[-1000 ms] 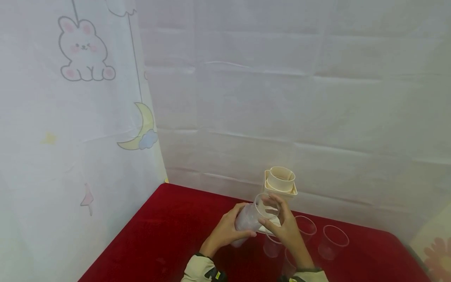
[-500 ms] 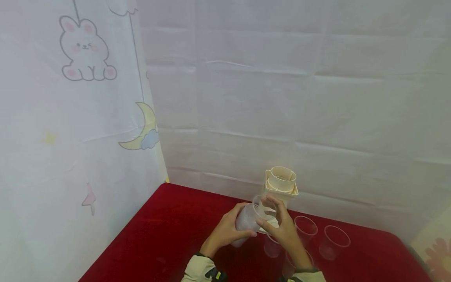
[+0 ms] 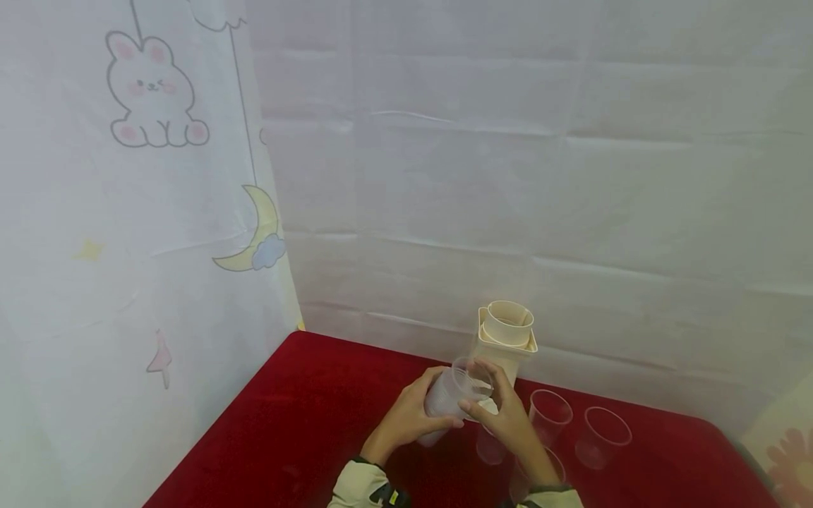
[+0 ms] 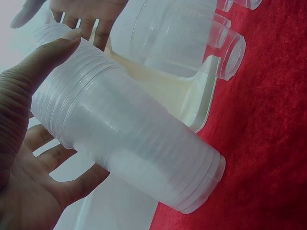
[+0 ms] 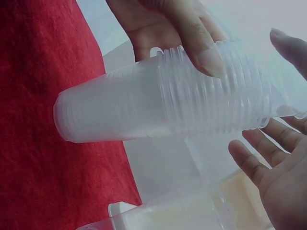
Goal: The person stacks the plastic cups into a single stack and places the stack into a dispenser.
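My left hand point(image 3: 409, 413) grips a tilted stack of nested clear plastic cups point(image 4: 139, 139) around its side, thumb across the upper part. The stack's closed bottoms point down and its open end faces up to the right. My right hand point(image 3: 508, 413) holds a single clear plastic cup point(image 3: 471, 379) at that open end, thumb on one side and fingers on the other. The cup's lower part sits inside the stack's mouth. In the right wrist view, the stacked rims point(image 5: 216, 91) show as close ridges between both hands.
A cream-coloured stand with a round ring on top point(image 3: 508, 328) rises behind the hands. Several single clear cups stand on the red tablecloth point(image 3: 286, 409), among them one far-right cup point(image 3: 600, 437). A pale printed backdrop point(image 3: 413, 212) closes off the back and left.
My right hand has moved slightly down and left, bringing the single cup deeper into the open end of the stack. The left hand and its stack have hardly moved.
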The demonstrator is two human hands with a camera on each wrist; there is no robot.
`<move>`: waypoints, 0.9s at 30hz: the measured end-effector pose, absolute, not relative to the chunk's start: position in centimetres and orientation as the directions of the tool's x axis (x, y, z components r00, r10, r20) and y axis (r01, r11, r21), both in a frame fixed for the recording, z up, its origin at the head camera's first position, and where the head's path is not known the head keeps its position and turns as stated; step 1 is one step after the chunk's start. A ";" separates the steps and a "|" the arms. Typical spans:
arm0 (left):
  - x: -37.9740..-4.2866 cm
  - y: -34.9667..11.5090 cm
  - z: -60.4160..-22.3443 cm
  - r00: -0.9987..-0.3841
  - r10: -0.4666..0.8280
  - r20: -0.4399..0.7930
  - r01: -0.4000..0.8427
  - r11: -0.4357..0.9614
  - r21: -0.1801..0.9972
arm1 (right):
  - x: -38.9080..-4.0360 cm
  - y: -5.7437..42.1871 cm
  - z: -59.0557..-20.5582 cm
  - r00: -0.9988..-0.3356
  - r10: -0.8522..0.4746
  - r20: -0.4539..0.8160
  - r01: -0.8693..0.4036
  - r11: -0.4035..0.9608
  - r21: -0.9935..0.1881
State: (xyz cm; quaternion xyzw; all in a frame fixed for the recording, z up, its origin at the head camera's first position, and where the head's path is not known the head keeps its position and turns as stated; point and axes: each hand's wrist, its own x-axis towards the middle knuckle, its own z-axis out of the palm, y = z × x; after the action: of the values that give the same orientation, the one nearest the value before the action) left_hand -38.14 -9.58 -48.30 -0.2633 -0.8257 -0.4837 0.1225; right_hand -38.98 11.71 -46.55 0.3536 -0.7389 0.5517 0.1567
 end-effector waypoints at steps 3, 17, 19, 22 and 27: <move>-38.0 -9.5 -48.2 -0.833 0.315 0.454 0.550 0.392 0.737 | -39.0 11.7 -46.7 -0.704 -0.350 0.618 -0.693 0.145 -0.706; -37.9 -9.4 -48.1 -0.840 0.317 0.442 0.540 0.396 0.743 | -39.0 11.5 -47.1 -0.718 -0.345 0.604 -0.678 0.150 -0.720; -37.9 -9.4 -48.1 -0.841 0.317 0.439 0.537 0.392 0.746 | -39.1 11.5 -47.2 -0.713 -0.346 0.610 -0.683 0.143 -0.717; -38.0 -9.4 -48.2 -0.840 0.320 0.438 0.538 0.391 0.746 | -39.1 11.6 -47.3 -0.707 -0.345 0.617 -0.690 0.148 -0.708; -38.2 -9.5 -48.2 -0.833 0.320 0.451 0.550 0.402 0.732 | -39.1 11.6 -47.1 -0.715 -0.331 0.616 -0.685 0.159 -0.711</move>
State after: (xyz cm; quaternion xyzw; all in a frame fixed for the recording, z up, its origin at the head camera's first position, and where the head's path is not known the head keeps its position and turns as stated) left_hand -38.17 -9.51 -48.17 -0.2627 -0.8287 -0.4794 0.1200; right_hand -39.15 11.65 -47.13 0.3414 -0.7442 0.5512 0.1608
